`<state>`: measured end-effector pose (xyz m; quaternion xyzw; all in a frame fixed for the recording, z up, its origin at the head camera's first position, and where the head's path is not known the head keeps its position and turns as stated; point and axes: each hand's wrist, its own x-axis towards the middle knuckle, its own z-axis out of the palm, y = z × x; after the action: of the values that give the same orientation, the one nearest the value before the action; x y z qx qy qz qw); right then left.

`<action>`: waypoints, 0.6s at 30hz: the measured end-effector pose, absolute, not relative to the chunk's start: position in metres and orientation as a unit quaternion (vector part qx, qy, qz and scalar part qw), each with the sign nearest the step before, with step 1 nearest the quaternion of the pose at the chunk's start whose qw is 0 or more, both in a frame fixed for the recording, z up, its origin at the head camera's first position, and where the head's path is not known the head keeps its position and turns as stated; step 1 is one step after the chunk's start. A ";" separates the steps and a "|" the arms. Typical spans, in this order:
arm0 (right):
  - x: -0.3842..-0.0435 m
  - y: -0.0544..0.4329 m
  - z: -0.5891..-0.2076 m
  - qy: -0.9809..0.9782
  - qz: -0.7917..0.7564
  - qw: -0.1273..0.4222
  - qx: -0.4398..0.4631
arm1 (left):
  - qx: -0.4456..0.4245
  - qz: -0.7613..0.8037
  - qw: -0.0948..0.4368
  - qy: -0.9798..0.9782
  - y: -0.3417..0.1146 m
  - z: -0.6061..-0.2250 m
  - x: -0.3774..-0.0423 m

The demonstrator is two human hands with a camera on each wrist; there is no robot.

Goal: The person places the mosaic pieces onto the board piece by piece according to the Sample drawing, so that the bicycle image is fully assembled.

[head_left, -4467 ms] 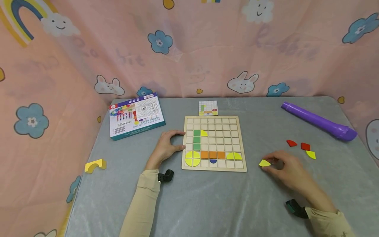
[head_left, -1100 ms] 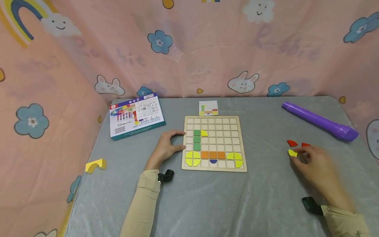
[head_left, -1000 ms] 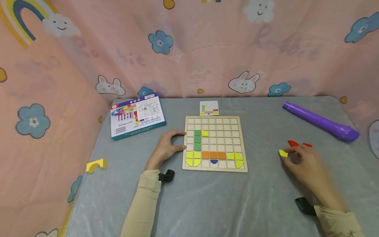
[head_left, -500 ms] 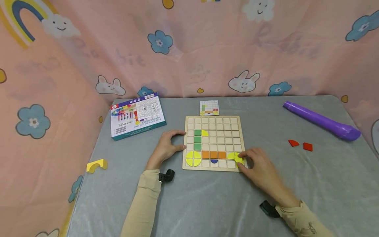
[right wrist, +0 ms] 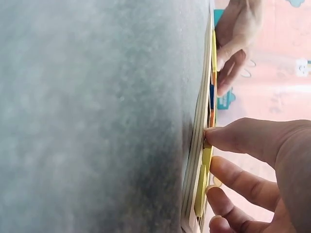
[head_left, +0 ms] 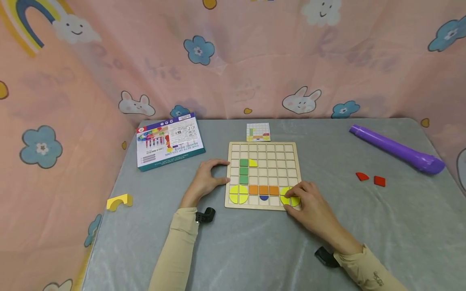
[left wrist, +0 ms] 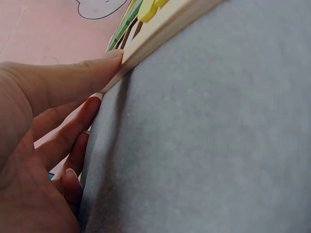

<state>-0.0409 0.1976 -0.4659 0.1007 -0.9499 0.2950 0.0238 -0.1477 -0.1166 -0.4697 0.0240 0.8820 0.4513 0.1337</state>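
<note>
A light wooden grid board (head_left: 263, 154) lies mid-table, bearing green squares (head_left: 243, 171), orange squares (head_left: 263, 190), a blue half-circle (head_left: 263, 198) and yellow quarter-circle tiles (head_left: 238, 195). At its left edge rest the thumb and fingertips of my left hand (head_left: 202, 180); the left wrist view shows the thumb (left wrist: 104, 68) against the rim. My right hand (head_left: 313, 206) is over the lower right corner, pinching a yellow quarter-circle tile (head_left: 284, 199) down at its cell. In the right wrist view its thumb (right wrist: 238, 138) and fingers meet the tile's edges. The fingers partly cover the neighbouring yellow tiles.
A red quarter-circle tile (head_left: 362, 176) and a red square tile (head_left: 380, 181) lie at right, below a purple tube (head_left: 398, 149). A pattern card (head_left: 258, 132) stands behind the board. At left are a box (head_left: 169, 141) and a yellow arch block (head_left: 119, 202).
My right hand has carried a yellow tile from the right side to the board's lower right corner, and has shifted slightly left there since half a second ago. The left hand stays put.
</note>
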 end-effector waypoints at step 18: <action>-0.048 0.232 -0.459 -0.947 0.320 0.003 0.031 | 0.022 0.452 0.134 0.882 -0.116 -0.470 -0.147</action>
<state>-0.0476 0.2318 -0.4589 0.0306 -0.9469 0.3201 0.0033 -0.1474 -0.1164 -0.4704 0.0215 0.8819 0.4516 0.1337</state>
